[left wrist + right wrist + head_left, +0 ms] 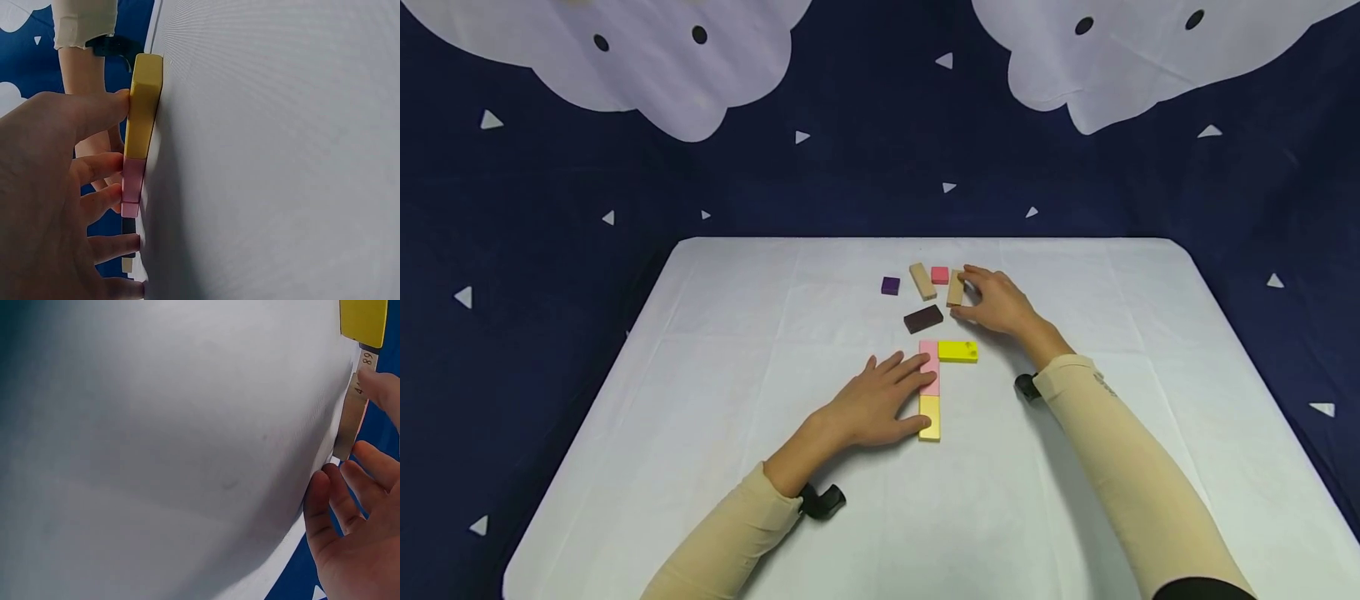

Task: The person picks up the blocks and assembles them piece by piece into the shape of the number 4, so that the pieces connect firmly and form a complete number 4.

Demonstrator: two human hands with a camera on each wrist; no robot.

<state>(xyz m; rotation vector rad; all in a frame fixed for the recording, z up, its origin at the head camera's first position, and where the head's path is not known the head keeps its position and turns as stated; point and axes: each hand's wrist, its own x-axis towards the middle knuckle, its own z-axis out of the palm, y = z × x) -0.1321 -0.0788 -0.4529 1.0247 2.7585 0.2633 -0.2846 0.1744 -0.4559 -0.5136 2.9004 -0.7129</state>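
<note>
My left hand (876, 407) has its fingers straight, with fingertips resting on a pink block (929, 347) and the thumb on a pale yellow block (929, 406). Those two blocks lie end to end, as the left wrist view also shows with the yellow block (144, 112) nearer. A bright yellow block (957, 352) sits crosswise against the pink block's far right side. Farther back, my right hand (1000, 304) pinches a light wooden block (954, 292) by its ends between thumb and fingers. Printed digits show on this wooden block (350, 425) in the right wrist view.
Left of the held block lie another wooden block (922, 282), a small red-pink block (940, 275), a dark brown block (923, 319) and a purple block (891, 286). All rest on a white-covered table (737, 333), with a dark blue patterned cloth (865, 183) behind.
</note>
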